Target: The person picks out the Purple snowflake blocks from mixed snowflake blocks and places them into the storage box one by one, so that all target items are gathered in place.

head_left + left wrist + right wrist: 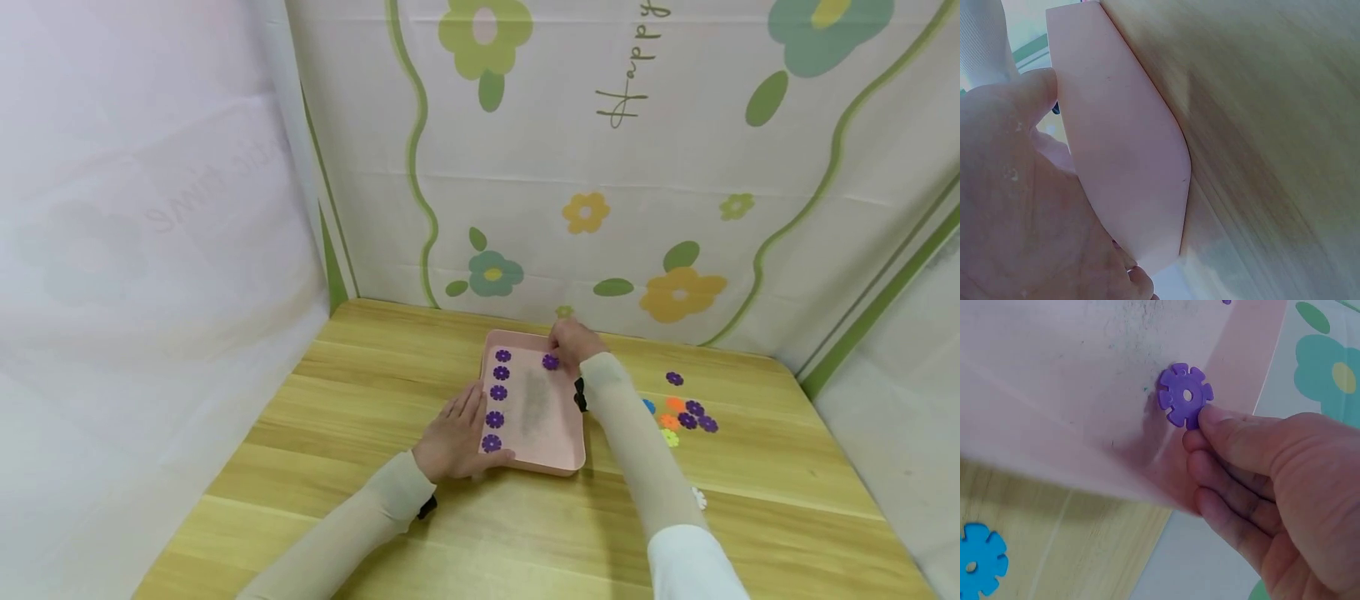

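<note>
Flowered cloth backs a wooden surface (360, 500) where a pink tray (551, 446) lies, and inside the tray near its far edge sits a purple disc (1185, 395), pinched at its rim by the right hand (1272, 494) (thumb and curled fingers form the grip). Five more purple discs (497, 398) run in a column down the tray's left side, beside the left hand (457, 437), which lies flat with straight fingers against the tray's left rim, thumb on its near corner. Loose discs (684, 412) in purple, orange, blue and green lie on the wood right of the tray.
</note>
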`<action>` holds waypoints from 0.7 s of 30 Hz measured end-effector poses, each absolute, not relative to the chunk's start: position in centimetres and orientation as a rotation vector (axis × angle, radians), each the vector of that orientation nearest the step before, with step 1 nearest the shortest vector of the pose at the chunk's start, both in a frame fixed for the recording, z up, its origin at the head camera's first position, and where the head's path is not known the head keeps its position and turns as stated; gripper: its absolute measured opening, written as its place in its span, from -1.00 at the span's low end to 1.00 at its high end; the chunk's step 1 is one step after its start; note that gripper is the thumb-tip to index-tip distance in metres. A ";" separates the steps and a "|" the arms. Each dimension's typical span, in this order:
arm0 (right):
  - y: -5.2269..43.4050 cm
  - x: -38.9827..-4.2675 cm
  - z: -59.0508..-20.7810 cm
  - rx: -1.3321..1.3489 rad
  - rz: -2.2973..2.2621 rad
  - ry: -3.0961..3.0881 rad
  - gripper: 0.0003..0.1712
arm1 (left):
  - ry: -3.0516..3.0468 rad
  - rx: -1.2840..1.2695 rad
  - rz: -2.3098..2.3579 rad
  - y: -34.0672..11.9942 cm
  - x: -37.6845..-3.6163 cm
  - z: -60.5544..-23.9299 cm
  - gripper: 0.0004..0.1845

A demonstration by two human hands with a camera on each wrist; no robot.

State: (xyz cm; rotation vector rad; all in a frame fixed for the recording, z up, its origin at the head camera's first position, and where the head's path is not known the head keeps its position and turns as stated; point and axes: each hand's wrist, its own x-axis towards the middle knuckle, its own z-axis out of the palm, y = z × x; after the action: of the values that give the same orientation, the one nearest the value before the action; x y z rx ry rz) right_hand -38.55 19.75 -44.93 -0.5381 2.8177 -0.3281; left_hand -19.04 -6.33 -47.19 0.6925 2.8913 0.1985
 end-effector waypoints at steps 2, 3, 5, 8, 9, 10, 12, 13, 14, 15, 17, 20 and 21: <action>19.7 -38.5 -45.0 -0.502 -0.332 2.820 -0.36 | 2.899 0.695 0.203 -6.3 -19.0 -47.1 0.21; 19.7 -38.4 -45.0 -0.487 -0.334 2.820 -0.36 | 2.903 0.696 0.200 -6.3 -19.0 -47.1 0.21; 19.6 -38.3 -45.0 -0.473 -0.309 2.830 -0.37 | 2.910 0.700 0.187 -6.2 -19.0 -47.1 0.21; 19.3 -38.3 -44.9 -0.462 -0.246 2.839 -0.37 | 2.919 0.705 0.166 -6.1 -19.0 -47.3 0.22; 19.2 -38.2 -44.8 -0.453 -0.230 2.837 -0.38 | 2.920 0.706 0.163 -6.1 -19.0 -47.3 0.22; 19.2 -38.2 -44.7 -0.447 -0.216 2.834 -0.40 | 2.919 0.706 0.158 -6.1 -19.1 -47.3 0.22; 19.1 -38.1 -44.5 -0.434 -0.216 2.827 -0.47 | 2.917 0.704 0.164 -6.1 -19.0 -47.3 0.22; 19.1 -38.1 -44.5 -0.434 -0.226 2.827 -0.52 | 2.917 0.706 0.168 -6.1 -19.0 -47.3 0.23; 19.2 -38.0 -44.3 -0.443 -0.234 2.826 -0.56 | 2.915 0.705 0.168 -6.1 -19.1 -47.3 0.22; 19.3 -38.0 -44.1 -0.467 -0.246 2.834 -0.62 | 2.916 0.706 0.168 -6.1 -19.1 -47.3 0.23; 19.6 -37.8 -43.7 -0.557 -0.249 2.860 -0.72 | 2.912 0.705 0.166 -6.2 -19.1 -47.3 0.23; 20.3 -37.6 -42.8 -0.717 -0.221 2.885 -0.83 | 2.911 0.699 0.163 -6.2 -19.2 -47.4 0.23; 20.6 -37.5 -42.5 -0.767 -0.209 2.892 -0.90 | 2.910 0.698 0.167 -6.3 -19.2 -47.3 0.23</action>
State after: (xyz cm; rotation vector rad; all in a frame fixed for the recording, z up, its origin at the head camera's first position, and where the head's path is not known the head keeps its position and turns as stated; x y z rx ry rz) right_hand -37.49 20.62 -42.50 -0.7668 2.8918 -0.2090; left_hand -19.19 -6.29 -47.34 0.6978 2.9102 0.1674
